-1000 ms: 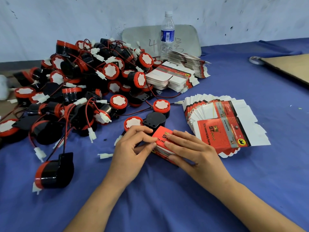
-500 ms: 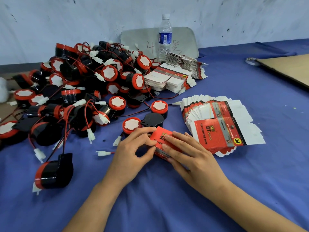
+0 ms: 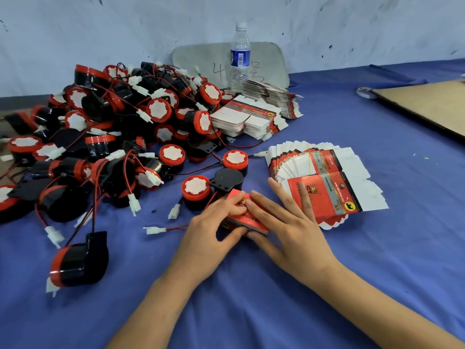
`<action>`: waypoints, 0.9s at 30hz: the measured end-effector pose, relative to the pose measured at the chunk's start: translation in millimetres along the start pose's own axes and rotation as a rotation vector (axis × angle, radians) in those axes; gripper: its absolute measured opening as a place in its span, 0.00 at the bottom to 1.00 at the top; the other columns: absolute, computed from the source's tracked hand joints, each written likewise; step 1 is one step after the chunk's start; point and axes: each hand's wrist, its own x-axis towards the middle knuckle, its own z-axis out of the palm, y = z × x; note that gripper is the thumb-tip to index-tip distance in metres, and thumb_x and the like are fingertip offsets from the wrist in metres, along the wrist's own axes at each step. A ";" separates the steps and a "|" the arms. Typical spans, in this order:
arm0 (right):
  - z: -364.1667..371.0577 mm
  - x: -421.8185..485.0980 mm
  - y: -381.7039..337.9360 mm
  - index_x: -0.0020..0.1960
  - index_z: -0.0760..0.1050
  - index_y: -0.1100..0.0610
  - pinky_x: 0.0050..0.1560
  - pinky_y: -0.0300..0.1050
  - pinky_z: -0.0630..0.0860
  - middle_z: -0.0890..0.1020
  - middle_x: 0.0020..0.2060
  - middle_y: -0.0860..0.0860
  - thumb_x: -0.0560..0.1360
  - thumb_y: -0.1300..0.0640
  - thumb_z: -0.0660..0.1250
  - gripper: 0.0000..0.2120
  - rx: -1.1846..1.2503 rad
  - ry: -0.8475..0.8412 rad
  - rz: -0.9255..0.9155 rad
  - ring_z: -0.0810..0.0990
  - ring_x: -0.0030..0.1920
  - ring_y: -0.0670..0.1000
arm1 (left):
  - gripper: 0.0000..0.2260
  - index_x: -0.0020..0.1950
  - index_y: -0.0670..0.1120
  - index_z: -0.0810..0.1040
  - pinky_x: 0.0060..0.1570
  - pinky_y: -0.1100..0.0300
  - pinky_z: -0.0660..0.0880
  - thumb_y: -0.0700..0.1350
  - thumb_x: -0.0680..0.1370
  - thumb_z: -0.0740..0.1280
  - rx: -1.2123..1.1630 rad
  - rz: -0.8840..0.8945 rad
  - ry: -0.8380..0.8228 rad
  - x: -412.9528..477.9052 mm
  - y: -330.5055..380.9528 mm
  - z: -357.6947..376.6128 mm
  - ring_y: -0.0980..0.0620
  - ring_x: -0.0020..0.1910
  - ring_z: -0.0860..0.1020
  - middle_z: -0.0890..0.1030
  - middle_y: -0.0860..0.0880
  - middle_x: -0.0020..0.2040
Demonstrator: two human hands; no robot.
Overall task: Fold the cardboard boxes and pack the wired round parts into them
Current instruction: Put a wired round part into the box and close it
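A small red folded box [image 3: 247,217] lies on the blue cloth at the centre, held between both hands. My left hand [image 3: 211,233] grips its left end with thumb and fingers. My right hand [image 3: 286,222] lies over its right side, fingers spread flat across the top. Just behind the box stand a red-capped round part [image 3: 196,188] and a black one [image 3: 227,178] with red wires. A big heap of black-and-red wired round parts [image 3: 113,127] fills the left. A fanned stack of flat red-and-white boxes [image 3: 324,182] lies right of my hands.
Two more stacks of flat boxes [image 3: 251,117] sit behind the heap, near a water bottle [image 3: 240,56] and a grey board [image 3: 226,61] against the wall. A brown cardboard sheet [image 3: 427,104] lies at the far right. One round part [image 3: 80,260] lies apart at the near left.
Both hands stay on the red box. My right hand's fingers have spread and slid forward over its top, and my left fingers have closed further onto its left end.
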 end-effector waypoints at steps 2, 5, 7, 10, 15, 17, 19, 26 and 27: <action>-0.3 3.2 -0.8 0.65 0.77 0.54 0.69 0.69 0.60 0.76 0.66 0.48 0.77 0.44 0.60 0.22 -0.009 0.004 -0.002 0.64 0.73 0.57 | 0.14 0.56 0.46 0.81 0.63 0.71 0.67 0.36 0.72 0.74 -0.026 -0.028 0.026 0.3 -2.0 1.5 0.68 0.66 0.70 0.73 0.67 0.63; 0.8 4.5 -3.5 0.64 0.78 0.54 0.70 0.68 0.60 0.77 0.65 0.49 0.77 0.44 0.59 0.22 -0.002 0.008 0.019 0.65 0.73 0.57 | 0.12 0.54 0.44 0.82 0.62 0.72 0.67 0.35 0.72 0.74 -0.052 -0.048 0.034 1.2 -3.9 1.8 0.69 0.65 0.70 0.74 0.67 0.63; 1.6 1.6 -5.5 0.64 0.78 0.54 0.71 0.68 0.57 0.78 0.64 0.51 0.77 0.44 0.60 0.22 -0.029 0.020 0.032 0.65 0.73 0.58 | 0.12 0.53 0.45 0.82 0.64 0.69 0.68 0.35 0.72 0.74 -0.072 -0.064 0.029 1.1 -3.5 0.3 0.68 0.66 0.70 0.74 0.64 0.65; 1.3 -2.9 -8.5 0.64 0.78 0.51 0.72 0.66 0.47 0.80 0.61 0.53 0.75 0.45 0.65 0.20 -0.077 0.095 0.036 0.67 0.71 0.58 | 0.11 0.52 0.50 0.81 0.64 0.64 0.69 0.36 0.73 0.72 -0.128 -0.100 0.019 -0.5 -1.6 -3.0 0.64 0.68 0.70 0.72 0.60 0.69; -6.3 -5.5 -9.5 0.67 0.69 0.47 0.68 0.65 0.63 0.74 0.61 0.55 0.66 0.63 0.75 0.33 0.070 0.230 -0.056 0.73 0.66 0.58 | 0.15 0.61 0.50 0.69 0.56 0.63 0.75 0.45 0.75 0.65 -0.518 -0.233 0.087 -1.4 8.8 -6.9 0.57 0.61 0.77 0.76 0.53 0.65; -11.2 -4.9 -13.0 0.67 0.68 0.50 0.62 0.59 0.73 0.70 0.63 0.53 0.69 0.65 0.72 0.30 0.156 0.291 -0.105 0.74 0.64 0.59 | 0.22 0.68 0.51 0.66 0.52 0.66 0.75 0.49 0.77 0.69 -0.583 -0.262 0.085 -1.3 15.3 -7.3 0.59 0.58 0.79 0.77 0.53 0.64; -17.0 -4.6 -15.9 0.67 0.68 0.52 0.63 0.53 0.74 0.69 0.64 0.53 0.73 0.63 0.70 0.25 0.222 0.311 -0.155 0.72 0.65 0.59 | 0.26 0.70 0.52 0.67 0.48 0.64 0.78 0.52 0.74 0.69 -0.642 -0.284 0.073 -1.1 24.2 -4.0 0.58 0.56 0.80 0.79 0.53 0.61; -48.4 -29.0 -41.9 0.66 0.70 0.42 0.57 0.45 0.77 0.74 0.64 0.48 0.66 0.48 0.77 0.31 0.946 0.259 0.394 0.76 0.64 0.52 | 0.22 0.61 0.51 0.75 0.51 0.51 0.79 0.53 0.69 0.71 -0.728 -0.294 0.026 -8.9 44.9 13.9 0.51 0.51 0.81 0.83 0.51 0.52; -52.3 -32.8 -44.7 0.64 0.71 0.41 0.54 0.44 0.78 0.77 0.60 0.46 0.65 0.48 0.77 0.30 1.071 0.271 0.520 0.79 0.59 0.52 | 0.20 0.61 0.51 0.74 0.49 0.54 0.80 0.51 0.70 0.70 -0.727 -0.269 0.014 -11.4 46.0 16.9 0.52 0.49 0.81 0.83 0.53 0.51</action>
